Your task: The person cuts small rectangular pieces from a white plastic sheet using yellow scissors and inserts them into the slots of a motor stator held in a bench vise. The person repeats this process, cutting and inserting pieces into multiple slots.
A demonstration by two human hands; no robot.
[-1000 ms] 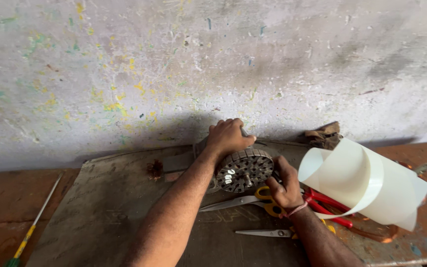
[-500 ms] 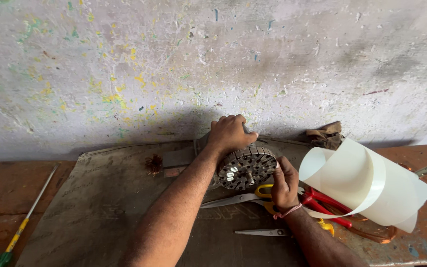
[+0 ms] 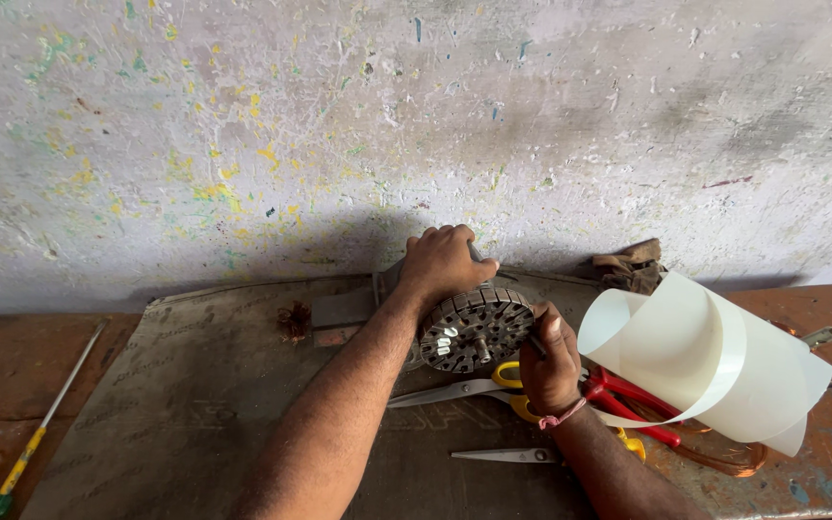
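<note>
Hands at centre frame work a round motor core [image 3: 475,328], a dark slotted metal disc with a stubby shaft pointing toward the viewer; left hand [image 3: 443,262] lies nearer, its grip clamped over the disc's upper rim; right hand [image 3: 550,363], just beside the lower right edge, pinches a thin dark tool [image 3: 535,343] against it; yellow-handled scissors [image 3: 455,390] lie below on the worn grey counter [image 3: 204,385]; curled glossy white sheet [image 3: 705,361] sits at right.

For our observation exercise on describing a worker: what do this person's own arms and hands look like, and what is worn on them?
Both forearms are bare, with no sleeves, gloves or watch in view. The right hand has a thin pinkish-red thread tied round its wrist. The left hand wears nothing visible.
</note>
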